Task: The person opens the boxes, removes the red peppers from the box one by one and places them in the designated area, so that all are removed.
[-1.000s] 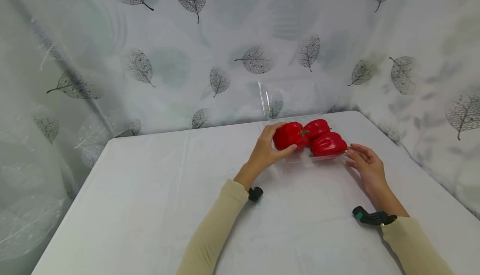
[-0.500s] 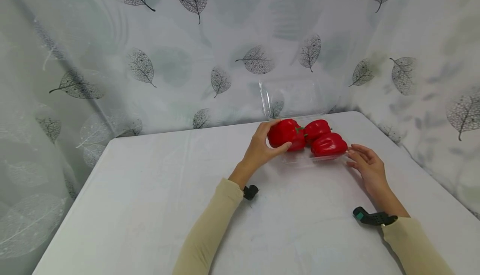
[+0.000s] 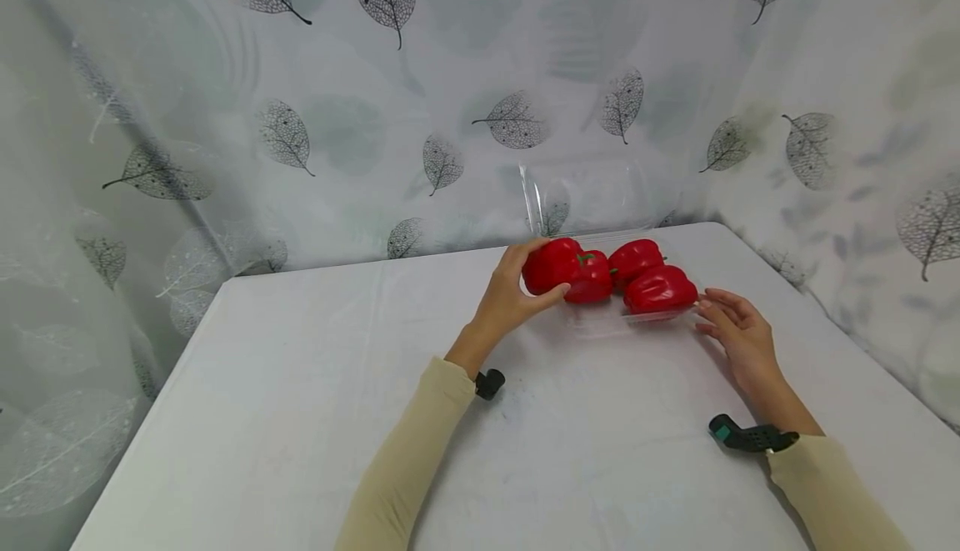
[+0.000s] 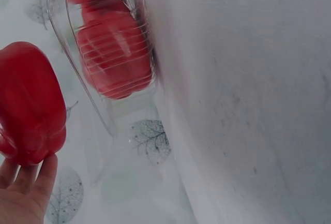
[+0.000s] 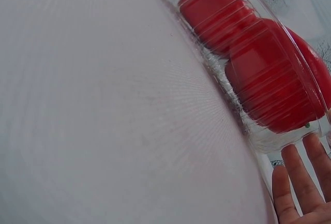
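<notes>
My left hand (image 3: pixel 504 288) grips a red bell pepper (image 3: pixel 550 266), thumb in front and fingers behind. In the left wrist view this pepper (image 4: pixel 32 102) is apart from the clear plastic container (image 4: pixel 111 118), with fingertips against its lower end. Three more red peppers show in the head view: one with its side facing me (image 3: pixel 591 281), one behind (image 3: pixel 636 259) and one at the right (image 3: pixel 660 290). They sit in the container. My right hand (image 3: pixel 738 338) is at the container's right end, fingertips at its edge. The right wrist view shows its fingers (image 5: pixel 300 180) fairly straight; its thumb is hidden.
The container's clear lid (image 3: pixel 585 197) stands raised behind the peppers, against the leaf-patterned curtain (image 3: pixel 352 134). A white cloth covers the table (image 3: pixel 300 393), whose back right corner lies just behind the container. Black cameras sit on both wrists.
My left hand has moved left with the gripped pepper, uncovering more of the pepper beside it. My right hand has stayed at the container's right end.
</notes>
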### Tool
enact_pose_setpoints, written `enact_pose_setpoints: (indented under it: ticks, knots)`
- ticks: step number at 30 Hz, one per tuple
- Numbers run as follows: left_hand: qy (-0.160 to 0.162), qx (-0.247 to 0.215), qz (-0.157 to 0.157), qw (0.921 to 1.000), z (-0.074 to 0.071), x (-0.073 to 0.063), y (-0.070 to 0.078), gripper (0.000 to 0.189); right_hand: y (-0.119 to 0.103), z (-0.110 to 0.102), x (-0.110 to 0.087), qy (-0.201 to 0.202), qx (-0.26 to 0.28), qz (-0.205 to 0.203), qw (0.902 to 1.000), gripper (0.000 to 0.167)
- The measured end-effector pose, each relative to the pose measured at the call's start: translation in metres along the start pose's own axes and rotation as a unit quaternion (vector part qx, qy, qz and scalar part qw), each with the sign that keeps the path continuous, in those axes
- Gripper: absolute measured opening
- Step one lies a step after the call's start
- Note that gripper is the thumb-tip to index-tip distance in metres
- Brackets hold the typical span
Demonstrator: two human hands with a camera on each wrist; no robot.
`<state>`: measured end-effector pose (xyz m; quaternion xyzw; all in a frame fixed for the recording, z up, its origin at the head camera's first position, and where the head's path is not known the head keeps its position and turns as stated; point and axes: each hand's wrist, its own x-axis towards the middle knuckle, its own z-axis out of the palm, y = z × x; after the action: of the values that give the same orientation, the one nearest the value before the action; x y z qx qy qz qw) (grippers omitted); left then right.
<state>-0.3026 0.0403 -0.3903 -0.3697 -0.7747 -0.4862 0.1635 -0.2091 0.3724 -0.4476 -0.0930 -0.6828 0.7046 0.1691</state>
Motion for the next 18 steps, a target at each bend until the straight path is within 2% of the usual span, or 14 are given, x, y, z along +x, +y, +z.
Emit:
enact_pose_setpoints:
  ticks: [8,18]
  knots:
    - [0.007,-0.013,-0.004,0.9999,-0.0053,-0.0057,-0.0037,0.065,-0.0003,-0.0002,0.0009,-0.002,0.006,-0.004,1.0000,0.036]
    - [0.004,0.002,-0.025,0.9997,-0.0099,-0.0104,-0.0090,0.064,-0.0001,-0.0021,0.0010,-0.004,0.007,0.002,1.0000,0.039]
